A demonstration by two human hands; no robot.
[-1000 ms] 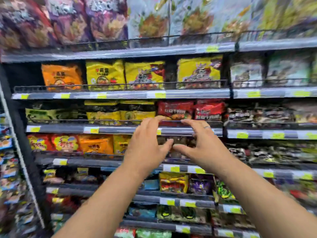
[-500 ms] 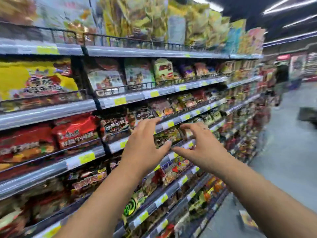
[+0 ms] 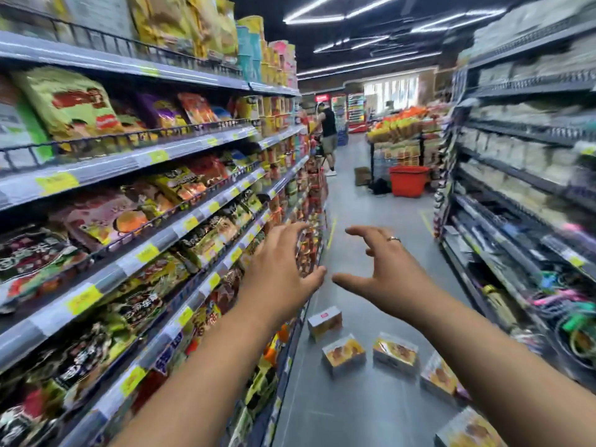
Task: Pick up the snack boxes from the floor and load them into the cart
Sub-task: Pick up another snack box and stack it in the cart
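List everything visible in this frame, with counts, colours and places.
snack boxes: five visible, yellow-orange fronts, on the floor ahead, lower right
left shelving: one run, grey, packed with mixed-colour snack bags
right shelving: one run, dark, goods blurred
tub: one, red, on the floor at the aisle end
display stand: one, orange-yellow packs, behind the tub
other person: one, dark top, far by the left shelving
left hand: raised, open, holding nothing
right hand: raised, open, holding nothing, ring on one finger

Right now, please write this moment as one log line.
left hand: open, empty | right hand: open, empty | snack boxes: on floor, untouched | cart: not in view
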